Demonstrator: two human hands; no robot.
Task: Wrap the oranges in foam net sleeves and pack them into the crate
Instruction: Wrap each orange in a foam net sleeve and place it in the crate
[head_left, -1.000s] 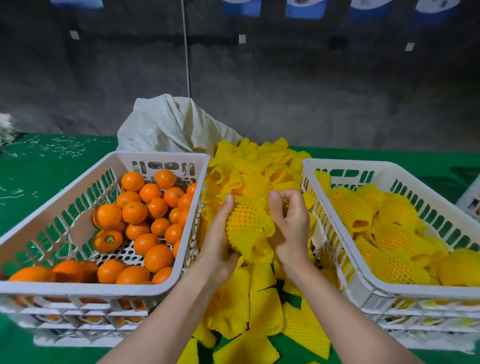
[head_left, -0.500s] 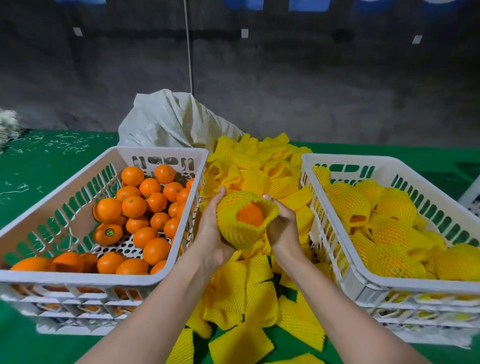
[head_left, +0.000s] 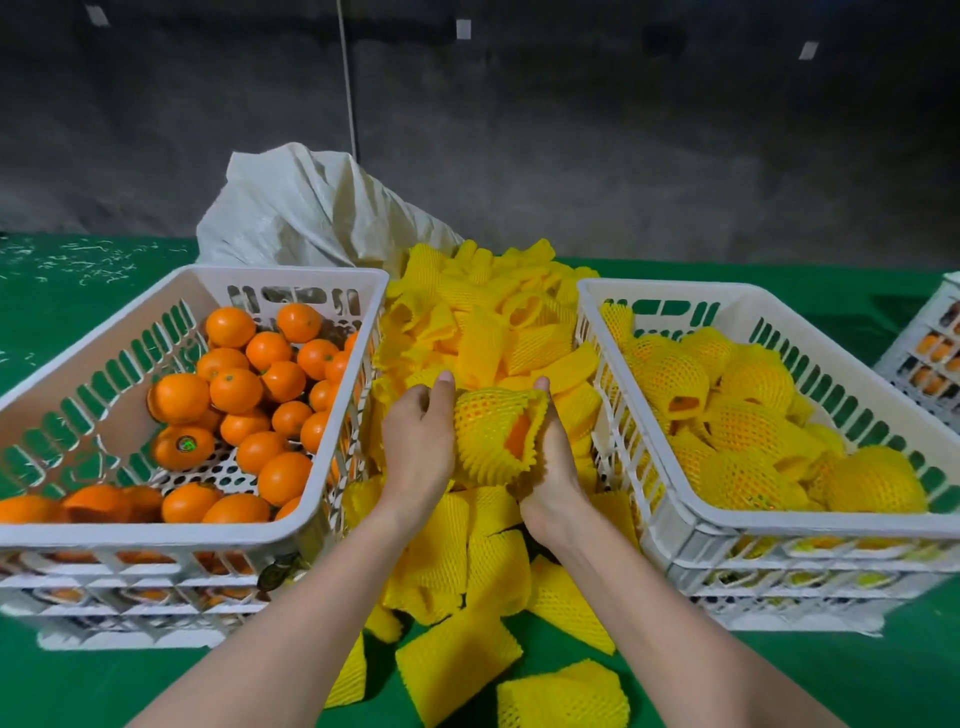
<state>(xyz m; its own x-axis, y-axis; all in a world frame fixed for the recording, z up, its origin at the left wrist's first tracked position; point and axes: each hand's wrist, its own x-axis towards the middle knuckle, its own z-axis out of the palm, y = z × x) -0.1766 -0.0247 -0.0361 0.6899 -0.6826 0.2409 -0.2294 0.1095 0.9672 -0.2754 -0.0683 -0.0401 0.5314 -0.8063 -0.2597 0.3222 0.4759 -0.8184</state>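
my right hand cupped the sleeved orange over the sleeve pile, near the packed crate for a short transfer. my left hand lay against it, apparently steadying; its grip could not be confirmed.

Far-right crate (oranges inside) half off-frame

Two white crates wall in a narrow gap, choked by a pile of foam sleeves and, at its middle, the left hand, the right hand and one sleeved orange. A white sack blocks the far end. The left crate has bare floor at its near left; the right crate is heaped nearly full. Open green table lies near right.
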